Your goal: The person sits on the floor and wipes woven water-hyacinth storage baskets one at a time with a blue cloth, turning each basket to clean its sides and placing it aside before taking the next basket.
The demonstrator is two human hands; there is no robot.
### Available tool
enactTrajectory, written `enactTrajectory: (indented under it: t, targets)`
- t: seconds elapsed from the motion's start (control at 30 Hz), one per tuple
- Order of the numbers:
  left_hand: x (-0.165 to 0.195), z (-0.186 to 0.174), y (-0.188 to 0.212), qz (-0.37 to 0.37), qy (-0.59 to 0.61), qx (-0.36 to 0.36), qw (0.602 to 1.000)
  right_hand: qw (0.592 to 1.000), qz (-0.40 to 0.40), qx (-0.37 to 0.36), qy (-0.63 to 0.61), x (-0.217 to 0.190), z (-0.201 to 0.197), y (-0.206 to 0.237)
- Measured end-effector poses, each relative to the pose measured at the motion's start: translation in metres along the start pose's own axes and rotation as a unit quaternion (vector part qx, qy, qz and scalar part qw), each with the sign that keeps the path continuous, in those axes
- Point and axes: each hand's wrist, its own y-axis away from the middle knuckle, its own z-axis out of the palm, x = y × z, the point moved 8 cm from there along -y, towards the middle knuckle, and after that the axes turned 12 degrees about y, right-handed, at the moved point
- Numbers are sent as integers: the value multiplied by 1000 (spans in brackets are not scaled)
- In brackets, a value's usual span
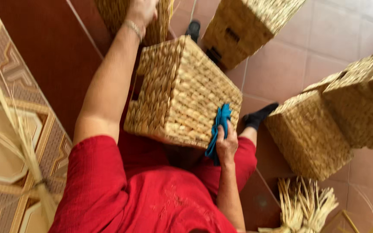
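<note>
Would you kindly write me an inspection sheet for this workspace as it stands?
Surface: tiled floor, reddish, with a patterned strip at the left.
Job's things: woven basket on the person's lap, tilted; blue cloth pressed to its side.
Clutter: more woven baskets to the right and above; straw bundle at lower right; loose straw at left.
Grippers: right hand grips the cloth; left hand reaches up to the basket behind, its grip hidden.
Cables: nothing seen.
Surroundings: red clothing, black socks; no other person seen.
</note>
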Motion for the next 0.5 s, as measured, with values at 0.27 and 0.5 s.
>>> enactTrajectory:
  t: [0.27, 0.5]
  targets:
    - [-5, 74, 109, -19, -179, -157, 971, 1000, 8, -12, 12, -3, -4, -2]
    - [8, 83, 200, 159, -286, -174, 929, 997, 57, -43, 8, 10, 3, 1]
